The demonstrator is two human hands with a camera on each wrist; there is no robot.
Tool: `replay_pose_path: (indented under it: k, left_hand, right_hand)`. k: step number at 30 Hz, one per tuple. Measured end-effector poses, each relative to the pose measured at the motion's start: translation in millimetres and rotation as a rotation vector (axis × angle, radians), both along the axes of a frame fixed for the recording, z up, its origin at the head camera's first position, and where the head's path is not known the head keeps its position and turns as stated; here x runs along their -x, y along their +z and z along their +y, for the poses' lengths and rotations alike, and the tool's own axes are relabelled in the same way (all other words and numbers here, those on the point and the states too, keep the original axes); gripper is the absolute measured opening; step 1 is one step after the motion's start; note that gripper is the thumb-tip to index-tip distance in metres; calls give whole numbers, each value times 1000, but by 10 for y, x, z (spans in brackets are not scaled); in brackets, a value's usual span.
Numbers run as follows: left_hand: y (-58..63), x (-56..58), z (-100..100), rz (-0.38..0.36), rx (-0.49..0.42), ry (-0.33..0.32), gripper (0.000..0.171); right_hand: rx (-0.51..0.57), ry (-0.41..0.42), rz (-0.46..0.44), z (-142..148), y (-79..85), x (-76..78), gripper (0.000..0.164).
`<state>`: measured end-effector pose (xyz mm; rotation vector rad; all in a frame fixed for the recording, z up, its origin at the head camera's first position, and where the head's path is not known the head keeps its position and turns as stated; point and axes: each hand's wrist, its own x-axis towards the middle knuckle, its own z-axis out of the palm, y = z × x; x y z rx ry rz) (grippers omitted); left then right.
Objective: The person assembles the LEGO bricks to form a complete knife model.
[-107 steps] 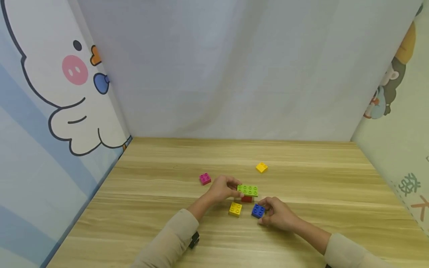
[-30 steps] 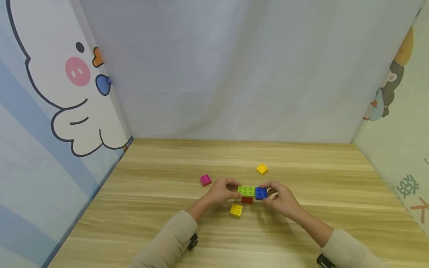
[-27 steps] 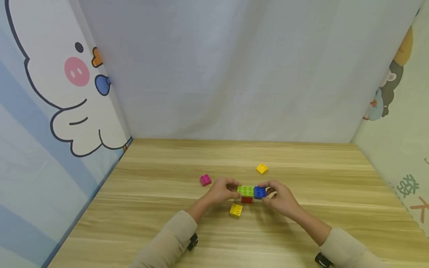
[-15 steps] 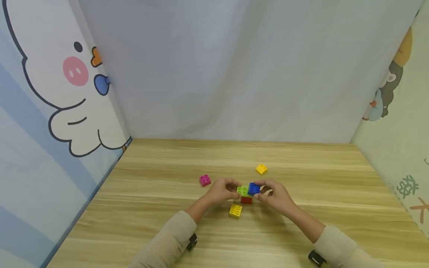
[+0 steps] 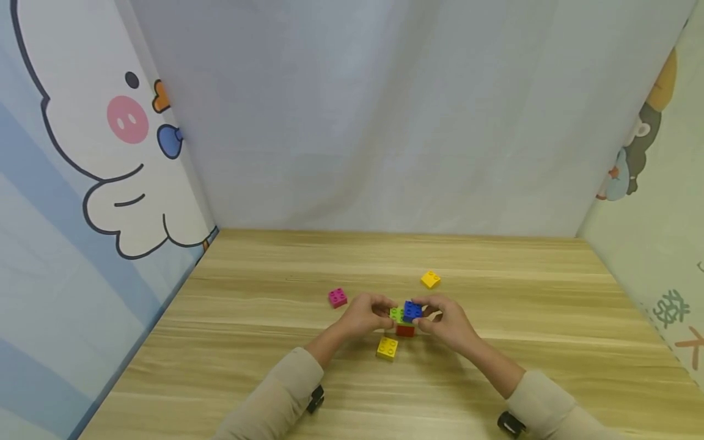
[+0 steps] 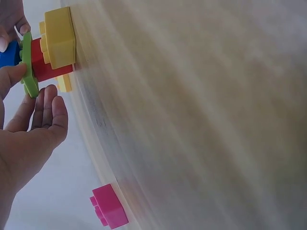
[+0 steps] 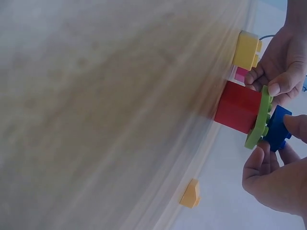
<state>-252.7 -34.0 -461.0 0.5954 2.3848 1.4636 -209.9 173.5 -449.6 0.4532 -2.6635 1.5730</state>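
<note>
A red building block (image 7: 237, 106) stands on the table with a flat lime-green plate (image 7: 261, 117) across its top. My left hand (image 5: 364, 315) pinches the plate's left end between thumb and fingers. In my right hand (image 5: 448, 321) a blue block (image 5: 412, 311) is pinched, over the right half of the green plate. The right wrist view has the blue block slightly tilted, right at the plate's studs. On the near side of the stack lies a yellow block (image 5: 387, 348), seen close beside the red one in the left wrist view.
A magenta block (image 5: 338, 297) lies left of the left hand. Another yellow piece (image 5: 431, 280), with a sloped side in the right wrist view, lies behind the stack. A pale curtain (image 5: 385, 122) hangs at the back edge of the wooden table (image 5: 264, 256).
My right hand has picked the blue block off the table and brought it up, then leftward over the green plate. The left hand has kept its place on the plate.
</note>
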Motion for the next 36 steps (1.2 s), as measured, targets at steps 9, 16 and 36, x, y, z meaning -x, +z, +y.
replay_pose_path:
  k: [9,16,36]
  left_hand:
    - [-27,6,-4,-5,-8,3,32]
    - [-12,4,-3,-5,-2,6,33]
    - [8,1,6,8,-14,0,34]
  right_hand:
    - [-37,-17,-7,-36,-2,35,34]
    - [-50,-2,6,-35,-14,61,34]
    - [-38,96,16,-16,-13,117,28]
